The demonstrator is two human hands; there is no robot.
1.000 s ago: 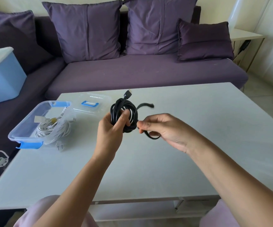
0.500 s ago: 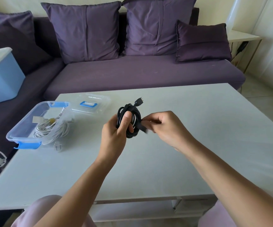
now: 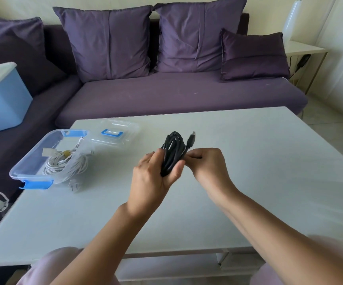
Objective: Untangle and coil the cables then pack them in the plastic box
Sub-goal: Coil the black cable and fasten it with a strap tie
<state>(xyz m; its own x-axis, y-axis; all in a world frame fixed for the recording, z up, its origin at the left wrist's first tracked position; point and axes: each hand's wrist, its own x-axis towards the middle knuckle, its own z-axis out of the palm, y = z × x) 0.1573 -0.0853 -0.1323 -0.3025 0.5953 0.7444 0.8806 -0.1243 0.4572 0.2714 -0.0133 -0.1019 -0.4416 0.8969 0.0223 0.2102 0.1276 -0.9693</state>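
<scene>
A second ago a loose loop of the black round-coiled cable [image 3: 172,153] stuck out to the right. Now that loop is gone and the tail is wound in tight. Half a second ago the coil faced me more and my thumb lay across its front. Now it is turned on edge, so it looks tall and thin.

My left hand [image 3: 150,177] has its grip closed round the low part of the coil, with the thumb on the right side. My right hand [image 3: 205,163] has its fingers curled, and its grip pinches the cable at the coil's right side. Just above that pinch, the small black plug [image 3: 191,138] pokes up. I hold the coil up above the middle of the flat white desk [image 3: 248,161], not touching it.

The see-through plastic box with blue clips [image 3: 29,156] sits to my left. Part of it hangs over the desk's left edge. The thin white cable bundle [image 3: 63,165] lies in it and spills over its right wall, and its white plug [image 3: 74,187] rests on the desk. The see-through lid with a blue handle [image 3: 125,130] lies just behind the box, near the far edge.

There is open desk between my hands and the box. There is a lot more open desk to my right and in front of me. Past the far edge is the long purple sofa [image 3: 166,95].
</scene>
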